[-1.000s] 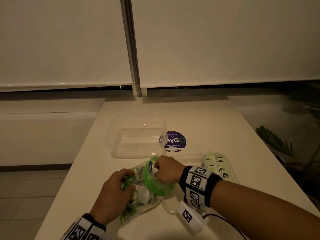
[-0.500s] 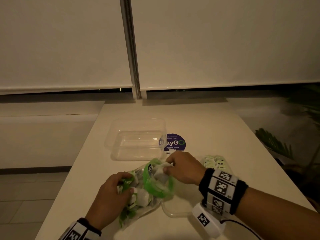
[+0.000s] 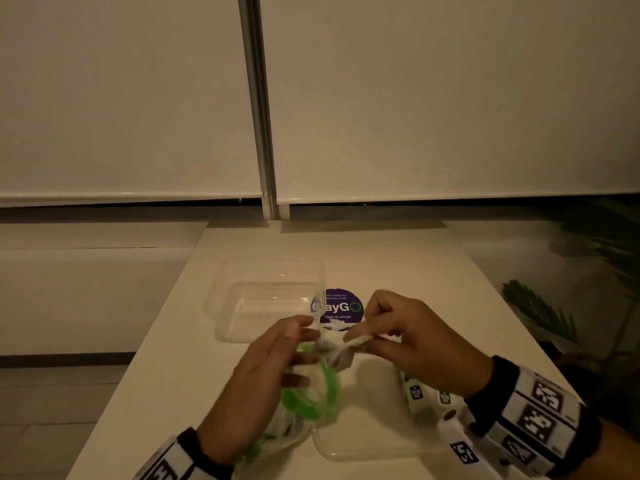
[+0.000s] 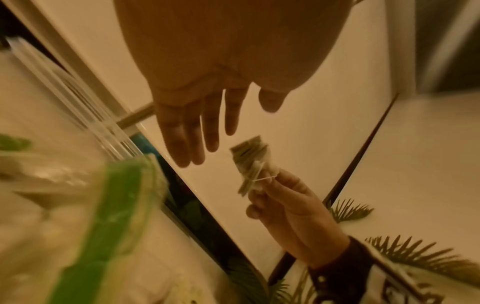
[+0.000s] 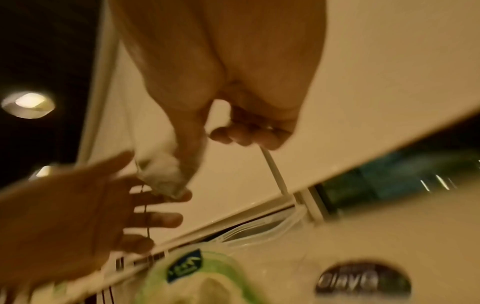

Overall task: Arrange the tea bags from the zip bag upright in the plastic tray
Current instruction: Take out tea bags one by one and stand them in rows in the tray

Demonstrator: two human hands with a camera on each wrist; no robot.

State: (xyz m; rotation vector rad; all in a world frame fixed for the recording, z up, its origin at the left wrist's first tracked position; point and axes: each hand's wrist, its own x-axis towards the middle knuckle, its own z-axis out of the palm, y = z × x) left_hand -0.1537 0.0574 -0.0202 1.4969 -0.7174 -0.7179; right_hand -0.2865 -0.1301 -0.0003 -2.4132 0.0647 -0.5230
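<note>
Right hand (image 3: 412, 341) pinching soft, light tea bag (image 3: 337, 349) above zip bag (image 3: 304, 393), near empty tray (image 3: 266, 296). Left hand (image 3: 266, 368) flat, fingers straight, holding nothing. Probably best pinched at paper edges, gently.

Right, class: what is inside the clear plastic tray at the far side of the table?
Nothing shows inside the plastic tray; through its clear walls only the table appears. The left hand covers its near right corner. The right hand pinches the tea bags short of it.
</note>
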